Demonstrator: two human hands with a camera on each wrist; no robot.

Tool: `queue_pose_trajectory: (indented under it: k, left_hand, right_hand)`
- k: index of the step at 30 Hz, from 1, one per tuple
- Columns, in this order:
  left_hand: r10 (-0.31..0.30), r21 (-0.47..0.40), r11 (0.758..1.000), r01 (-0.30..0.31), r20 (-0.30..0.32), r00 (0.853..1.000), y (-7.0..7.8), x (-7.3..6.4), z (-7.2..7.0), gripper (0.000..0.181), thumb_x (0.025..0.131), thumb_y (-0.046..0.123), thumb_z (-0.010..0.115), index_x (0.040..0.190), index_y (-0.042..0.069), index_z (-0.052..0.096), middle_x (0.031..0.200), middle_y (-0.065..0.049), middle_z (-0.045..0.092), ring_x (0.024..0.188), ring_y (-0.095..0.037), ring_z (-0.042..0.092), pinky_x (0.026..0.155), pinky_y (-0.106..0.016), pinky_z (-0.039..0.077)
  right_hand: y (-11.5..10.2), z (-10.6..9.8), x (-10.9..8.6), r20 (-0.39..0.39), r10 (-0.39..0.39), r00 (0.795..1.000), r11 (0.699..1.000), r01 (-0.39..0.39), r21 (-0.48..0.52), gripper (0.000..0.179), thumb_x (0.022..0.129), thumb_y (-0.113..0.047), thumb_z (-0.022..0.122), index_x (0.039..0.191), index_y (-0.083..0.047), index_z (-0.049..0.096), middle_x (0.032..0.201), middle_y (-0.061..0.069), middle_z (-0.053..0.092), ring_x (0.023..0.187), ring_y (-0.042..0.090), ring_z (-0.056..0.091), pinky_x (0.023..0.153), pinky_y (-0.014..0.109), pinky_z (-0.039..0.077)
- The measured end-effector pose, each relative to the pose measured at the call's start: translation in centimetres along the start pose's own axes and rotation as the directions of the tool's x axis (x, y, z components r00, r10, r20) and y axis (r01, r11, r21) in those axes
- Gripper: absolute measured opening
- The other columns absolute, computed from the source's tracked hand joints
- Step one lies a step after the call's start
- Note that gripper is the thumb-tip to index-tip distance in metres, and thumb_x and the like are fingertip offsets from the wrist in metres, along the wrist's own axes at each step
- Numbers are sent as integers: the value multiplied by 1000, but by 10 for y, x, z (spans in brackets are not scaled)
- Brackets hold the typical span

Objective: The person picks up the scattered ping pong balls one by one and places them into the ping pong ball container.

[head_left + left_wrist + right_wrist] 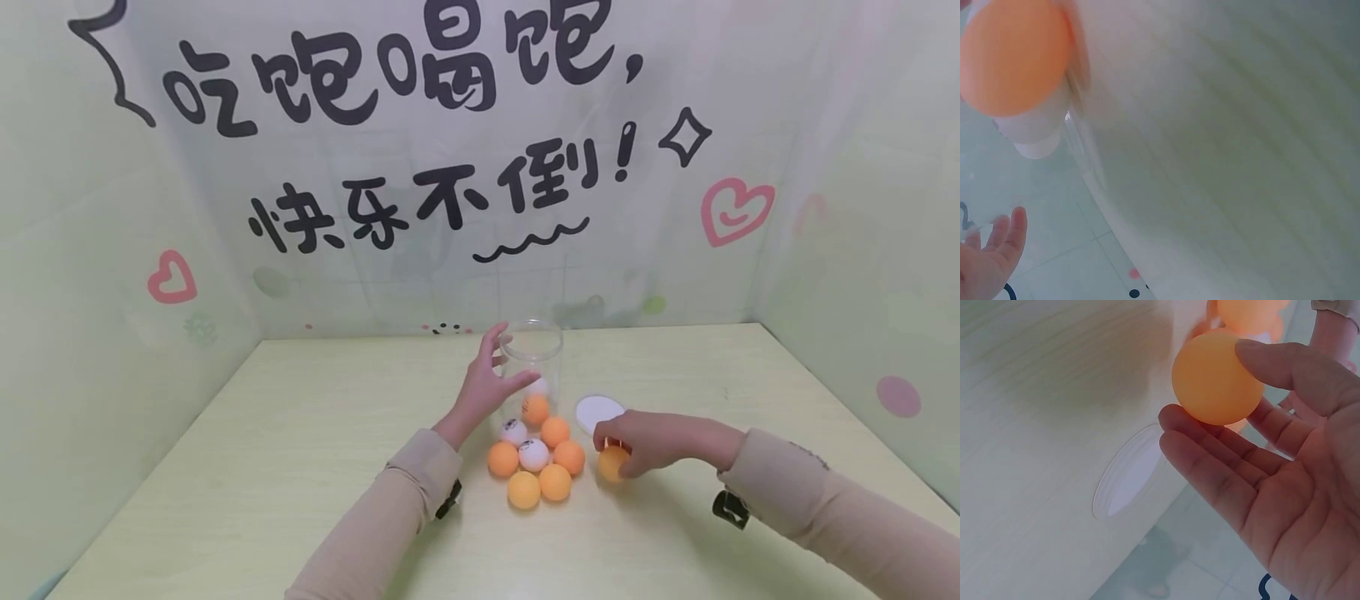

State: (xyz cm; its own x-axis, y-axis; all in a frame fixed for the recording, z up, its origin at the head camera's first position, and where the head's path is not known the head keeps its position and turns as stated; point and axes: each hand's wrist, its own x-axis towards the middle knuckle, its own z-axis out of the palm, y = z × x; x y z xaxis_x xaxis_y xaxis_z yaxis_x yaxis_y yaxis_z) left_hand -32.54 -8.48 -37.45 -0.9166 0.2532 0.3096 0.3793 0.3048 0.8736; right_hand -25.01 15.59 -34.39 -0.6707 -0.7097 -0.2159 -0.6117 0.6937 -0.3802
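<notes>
My left hand [486, 385] holds a clear plastic jar [555, 367], thumb across its near side and fingers round the left and back. The jar stands upright near the back of the table. Between thumb and fingertips, my right hand [1285, 469] pinches an orange ping-pong ball [1213, 378], low over the table to the right of the other balls. In front of the jar is a cluster of several orange balls [555, 483] and white balls [533, 455]. One white ball [537, 387] shows by the left thumb; whether it lies inside the jar I cannot tell.
A round white lid [598, 412] lies flat on the table just beyond my right hand. The pale wooden table [315, 467] reaches a backdrop [420, 292] with black lettering and pink hearts. Similar panels rise at both sides.
</notes>
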Motion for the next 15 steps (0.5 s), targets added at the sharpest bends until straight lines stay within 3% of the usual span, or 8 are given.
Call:
queue_pose_trajectory:
  k: [7,15]
  left_hand:
    - [-8,4,1000,8,-3,1000,0,0,0,86,76,28,75,143,25,22,143,-10,35,121,-34,44,92,-49,43]
    - [-12,2,1000,12,-3,1000,-1,0,0,87,75,28,75,143,23,22,143,-8,36,121,-34,44,90,-48,44]
  right_hand:
    - [-5,-5,0,5,98,995,995,-98,23,23,76,-3,64,93,-16,55,73,-7,48,64,8,43,61,23,39]
    - [-11,-13,-1,0,94,996,996,-94,8,22,77,-3,64,94,-14,56,74,-6,49,65,8,44,62,23,39]
